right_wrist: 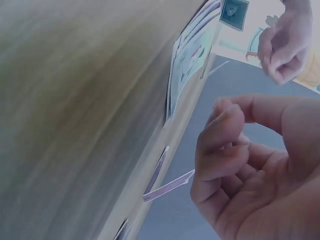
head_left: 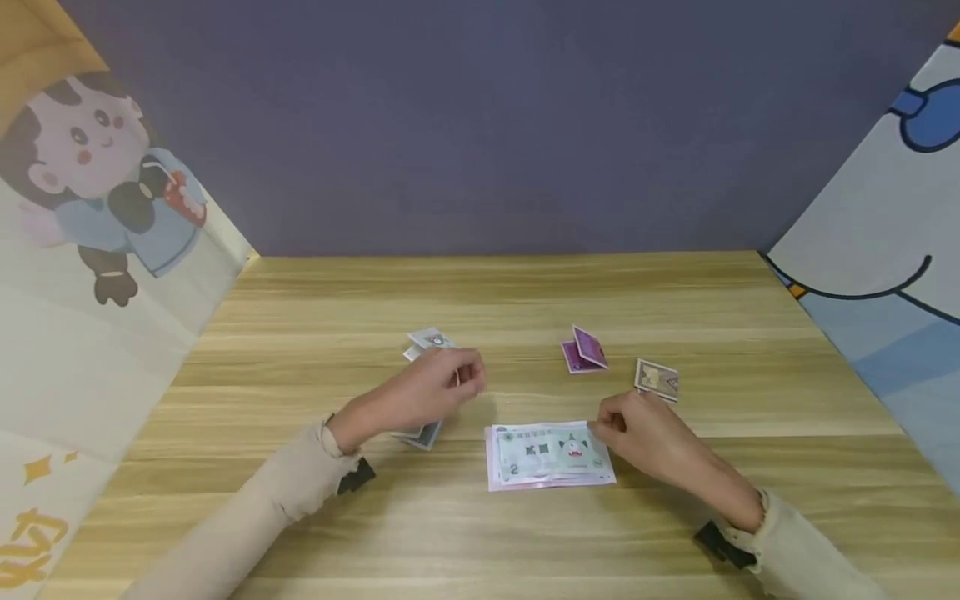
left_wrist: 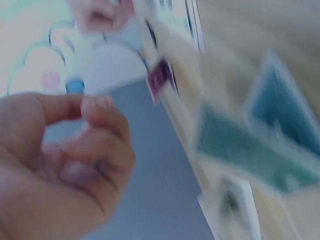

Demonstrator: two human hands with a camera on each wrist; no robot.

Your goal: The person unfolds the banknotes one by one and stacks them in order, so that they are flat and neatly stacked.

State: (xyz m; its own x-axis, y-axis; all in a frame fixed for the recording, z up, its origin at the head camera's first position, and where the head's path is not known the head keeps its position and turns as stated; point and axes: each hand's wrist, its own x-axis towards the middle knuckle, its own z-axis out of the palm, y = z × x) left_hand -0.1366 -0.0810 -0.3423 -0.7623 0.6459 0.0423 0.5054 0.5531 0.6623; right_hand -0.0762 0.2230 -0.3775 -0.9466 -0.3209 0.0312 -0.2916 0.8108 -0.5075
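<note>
A small stack of play banknotes [head_left: 525, 458], a green one on top and pinkish edges below, lies flat on the table. Beside its upper right corner is my right hand [head_left: 652, 437], fingers curled and thumb against forefinger; the right wrist view shows nothing in it and a gap to the notes. My left hand [head_left: 431, 387] hovers left of the stack, thumb and forefinger tips together with nothing visible between them. Beneath it a folded blue-green note [left_wrist: 255, 150] stands partly open, mostly hidden from the head view. A folded whitish note [head_left: 431, 337] sits just beyond.
A folded purple note [head_left: 588, 350] stands half open beyond the stack. To its right lies a folded brown note [head_left: 660, 380]. A dark blue-grey wall [head_left: 495, 142] bounds the wooden table [head_left: 495, 292] at the back, with cartoon-printed panels on both sides.
</note>
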